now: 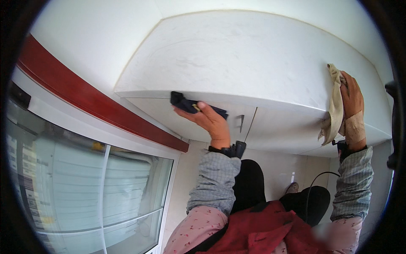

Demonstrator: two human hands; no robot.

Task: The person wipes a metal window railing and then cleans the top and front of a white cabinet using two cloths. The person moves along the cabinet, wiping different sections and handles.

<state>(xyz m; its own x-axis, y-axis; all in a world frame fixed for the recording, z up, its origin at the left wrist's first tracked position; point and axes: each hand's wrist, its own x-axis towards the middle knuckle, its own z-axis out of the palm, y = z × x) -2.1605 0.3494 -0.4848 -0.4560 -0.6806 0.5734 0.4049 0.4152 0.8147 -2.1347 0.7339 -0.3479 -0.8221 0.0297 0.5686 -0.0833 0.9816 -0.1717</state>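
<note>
My left hand [209,122] grips a dark, flat object [187,103] with a black end, held at the front edge of a white countertop [241,57]; what exactly it is I cannot tell. On the right, my right hand [352,93] holds a beige cloth [336,104], which lies on the counter's right part and hangs down over its front edge. A tan wrap covers the right wrist. Below the counter edge are pale cabinet doors [279,123] with a small metal handle [241,122].
To the left run a dark red sill [95,95] and a white-framed window [103,190]. White walls [253,6] border the counter. Under my arms are my knees and the tiled floor [180,177]. A thin black cable [309,193] curves near my right sleeve.
</note>
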